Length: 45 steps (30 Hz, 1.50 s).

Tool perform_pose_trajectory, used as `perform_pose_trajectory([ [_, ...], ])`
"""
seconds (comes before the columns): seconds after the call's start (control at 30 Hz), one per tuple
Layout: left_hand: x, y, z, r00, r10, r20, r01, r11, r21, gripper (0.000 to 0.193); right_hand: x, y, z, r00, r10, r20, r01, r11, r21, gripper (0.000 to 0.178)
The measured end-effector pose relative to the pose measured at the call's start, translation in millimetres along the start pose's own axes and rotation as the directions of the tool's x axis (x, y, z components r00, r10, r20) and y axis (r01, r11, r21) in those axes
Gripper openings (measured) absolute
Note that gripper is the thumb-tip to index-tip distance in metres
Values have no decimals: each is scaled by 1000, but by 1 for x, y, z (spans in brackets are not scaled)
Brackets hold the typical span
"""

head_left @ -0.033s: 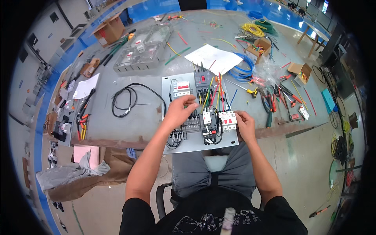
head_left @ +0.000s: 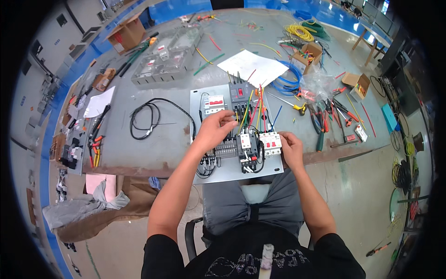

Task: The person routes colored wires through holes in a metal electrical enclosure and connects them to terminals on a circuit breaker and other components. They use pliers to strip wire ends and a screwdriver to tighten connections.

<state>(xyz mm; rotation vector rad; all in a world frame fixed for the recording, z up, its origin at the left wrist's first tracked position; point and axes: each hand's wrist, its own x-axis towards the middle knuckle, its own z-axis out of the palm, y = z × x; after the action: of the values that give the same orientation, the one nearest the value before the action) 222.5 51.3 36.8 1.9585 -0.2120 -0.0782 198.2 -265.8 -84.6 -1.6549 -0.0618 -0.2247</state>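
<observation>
A metal mounting panel [head_left: 223, 176] carries electrical parts and lies over the table's near edge. My left hand [head_left: 214, 131] reaches over its middle, thumb and forefinger a little apart beside the wires below the dark moulded-case breaker [head_left: 239, 95]. Nothing held shows between them. My right hand [head_left: 291, 148] curls its fingers against the right side of the white circuit breaker [head_left: 271, 143]. Left of that breaker sits a contactor [head_left: 247, 151] with a white block on top. Red, yellow and green wires [head_left: 260, 107] stand up from the panel. A terminal strip [head_left: 226, 149] lies partly under my left hand.
A black cable [head_left: 147, 122] coils left of the panel. Pliers and screwdrivers [head_left: 325, 121] lie to the right, near a plastic bag [head_left: 318, 86] and small cartons [head_left: 357, 87]. White paper [head_left: 253, 67] and clear-lidded boxes [head_left: 165, 60] lie farther back.
The view has shifted very slightly. Both hands keep their places at the panel.
</observation>
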Motion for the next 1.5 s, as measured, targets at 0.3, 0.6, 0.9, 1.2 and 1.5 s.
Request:
perform_pose_trajectory([
  [0.3,47,5,13,930,-184,317,156,981,111,50,-19,-44,-6,991,-100,88,127,907,-401,17],
  [0.6,48,-14,10,942,-159,295,173,985,-23,23,-9,-49,5,997,-35,68,61,903,-424,16],
  [0.9,33,-27,2,981,-105,163,94,993,70,24,-13,-18,-5,978,-203,51,209,943,-260,12],
  [1.2,21,-43,18,993,38,109,-43,998,43,15,-11,-110,11,966,-254,56,256,966,-34,21],
  [1.5,16,-38,8,993,44,113,-54,995,84,16,85,-163,118,856,1,518,273,849,-453,20],
])
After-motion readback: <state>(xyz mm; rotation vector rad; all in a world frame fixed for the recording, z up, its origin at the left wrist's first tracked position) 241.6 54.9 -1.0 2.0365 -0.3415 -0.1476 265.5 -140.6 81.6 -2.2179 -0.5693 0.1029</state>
